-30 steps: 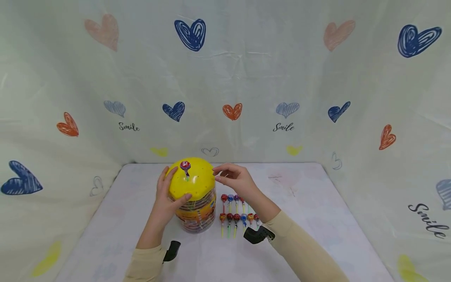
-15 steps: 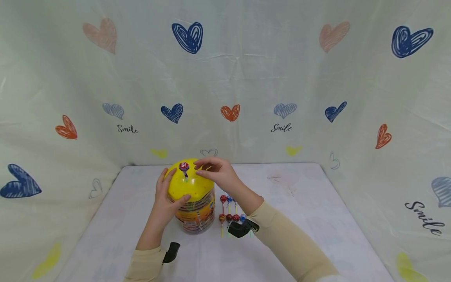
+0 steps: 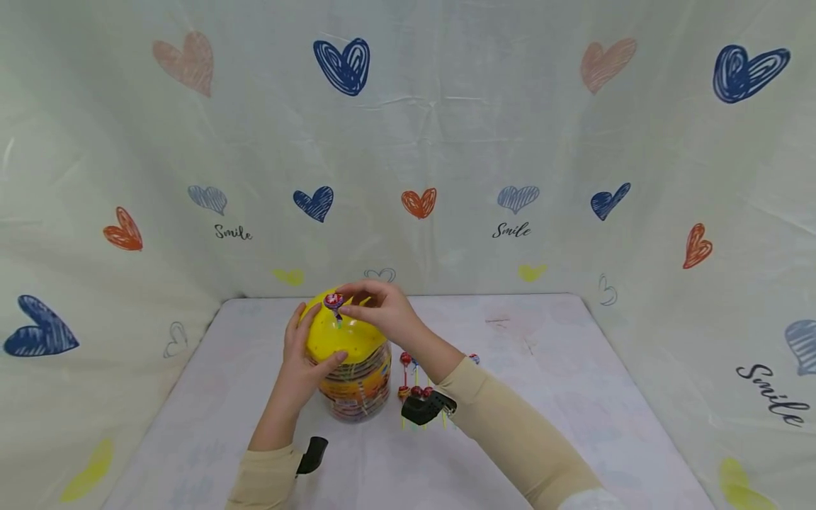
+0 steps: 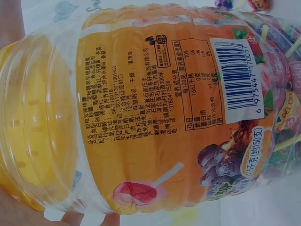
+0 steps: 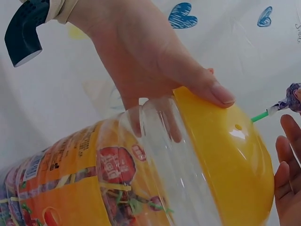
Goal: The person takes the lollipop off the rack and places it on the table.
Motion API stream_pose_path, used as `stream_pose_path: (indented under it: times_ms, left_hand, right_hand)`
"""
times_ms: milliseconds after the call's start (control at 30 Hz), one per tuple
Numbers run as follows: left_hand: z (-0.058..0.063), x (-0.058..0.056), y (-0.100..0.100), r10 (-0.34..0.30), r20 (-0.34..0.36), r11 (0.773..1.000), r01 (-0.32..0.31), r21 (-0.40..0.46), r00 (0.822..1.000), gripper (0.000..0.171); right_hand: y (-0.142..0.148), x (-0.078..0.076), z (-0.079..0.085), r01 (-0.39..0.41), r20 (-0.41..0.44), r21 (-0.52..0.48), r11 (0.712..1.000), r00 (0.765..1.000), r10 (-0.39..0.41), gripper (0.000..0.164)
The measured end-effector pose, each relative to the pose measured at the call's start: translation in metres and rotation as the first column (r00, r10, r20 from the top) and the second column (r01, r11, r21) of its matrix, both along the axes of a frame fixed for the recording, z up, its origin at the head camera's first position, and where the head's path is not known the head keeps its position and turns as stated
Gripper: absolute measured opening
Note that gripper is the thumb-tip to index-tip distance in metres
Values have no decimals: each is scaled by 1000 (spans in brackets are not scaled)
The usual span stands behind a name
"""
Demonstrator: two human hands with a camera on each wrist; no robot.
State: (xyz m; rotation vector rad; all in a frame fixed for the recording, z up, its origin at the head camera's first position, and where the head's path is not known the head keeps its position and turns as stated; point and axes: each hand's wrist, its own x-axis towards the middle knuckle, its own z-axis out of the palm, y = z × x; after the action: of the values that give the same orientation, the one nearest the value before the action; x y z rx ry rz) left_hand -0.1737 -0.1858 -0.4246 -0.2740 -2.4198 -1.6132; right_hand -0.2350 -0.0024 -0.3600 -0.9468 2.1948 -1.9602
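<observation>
A clear plastic jar (image 3: 354, 397) with an orange label and a domed yellow lid (image 3: 344, 344) stands upright on the table. My left hand (image 3: 302, 363) grips it at the lid, thumb on the near side and fingers on the left. A wrapped lollipop (image 3: 333, 301) stands head up on the lid; its green stick meets the yellow dome in the right wrist view. My right hand (image 3: 390, 313) pinches the lollipop's head between thumb and finger. Through the jar wall, wrapped lollipops (image 4: 287, 101) show in the left wrist view. Small holes dot the lid.
Several loose lollipops (image 3: 405, 358) lie in two rows on the white table (image 3: 542, 425), right of the jar, partly hidden by my right arm. A pale backdrop (image 3: 446, 142) with printed hearts hangs behind. A black wrist camera (image 3: 428, 408) sits on my right cuff.
My right hand has moved left across the lid, from its right edge to the lollipop, and now pinches it. The left hand and the jar stay in place.
</observation>
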Motion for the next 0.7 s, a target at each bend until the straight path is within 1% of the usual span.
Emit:
stream_pose_path:
  times_ms: [167,300,567,700]
  left_hand:
    - [-1,0,0,6,2,1000,-6,-6,1000,84]
    - [-2,-1,0,6,-2,1000,-6,-10,1000,85]
    - [2,1,0,-2,5,1000,2,-10,1000,85]
    - [3,1,0,-1,6,1000,1,-12,1000,85]
  right_hand:
    - [-2,0,1,3,-22,34,999,1000,-3,26]
    - [-2,1,2,-5,-21,43,999,1000,6,27]
    - [-1,1,4,-37,6,28,999,999,37,28]
    - [2,3,6,-17,21,1,1000,1000,17,28]
